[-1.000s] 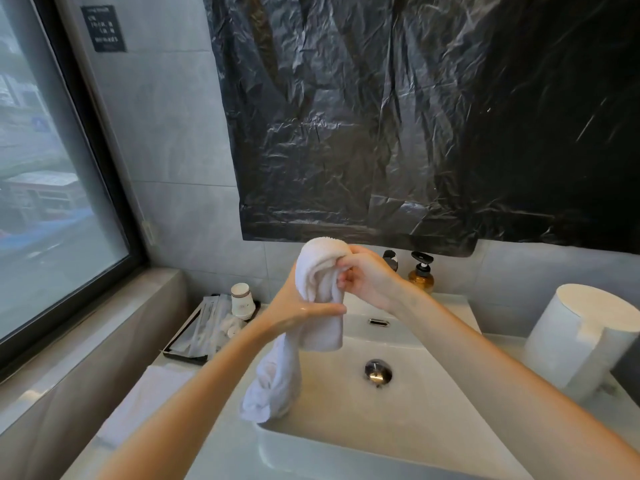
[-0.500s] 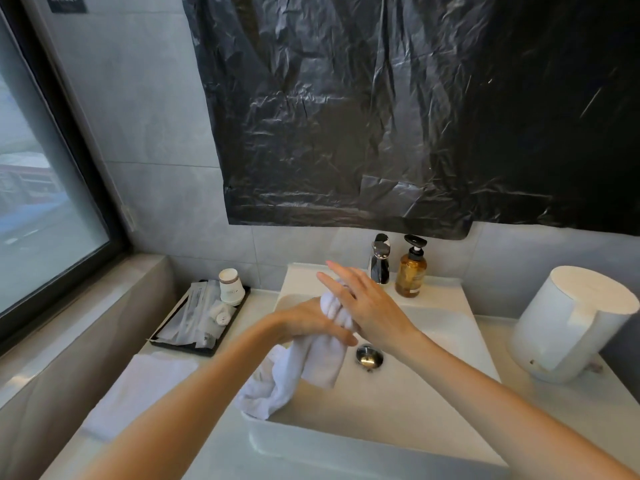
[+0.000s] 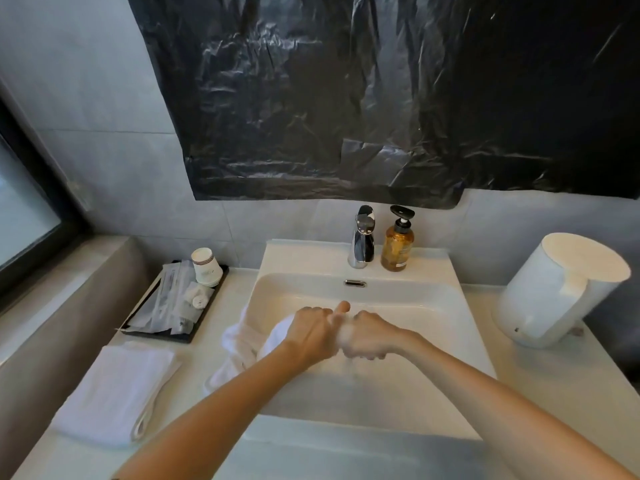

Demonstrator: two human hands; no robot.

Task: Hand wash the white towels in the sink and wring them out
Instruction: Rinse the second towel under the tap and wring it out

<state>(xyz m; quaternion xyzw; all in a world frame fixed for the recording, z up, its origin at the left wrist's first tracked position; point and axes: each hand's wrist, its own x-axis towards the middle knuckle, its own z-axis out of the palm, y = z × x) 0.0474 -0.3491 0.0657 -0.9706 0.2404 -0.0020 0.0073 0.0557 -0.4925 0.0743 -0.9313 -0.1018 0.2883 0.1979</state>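
Over the white sink [image 3: 429, 299] both of my hands grip one white towel [image 3: 242, 344]. My left hand [image 3: 311, 332] curls round its bunched middle, thumb sticking up. My right hand [image 3: 369, 336] clenches the part just to the right; it is blurred. The towel's loose end hangs over the sink's left rim. A second white towel [image 3: 114, 393], folded flat, lies on the counter to the left of the sink.
A chrome faucet [image 3: 362, 239] and an amber soap pump bottle [image 3: 398, 242] stand at the sink's back edge. A black tray [image 3: 173, 301] with a paper cup and wrapped toiletries sits at the left. A white kettle [image 3: 561, 289] stands at the right.
My hands came down from chest height into the sink basin with the towel. My right hand went from flat on the towel to clenched round it.
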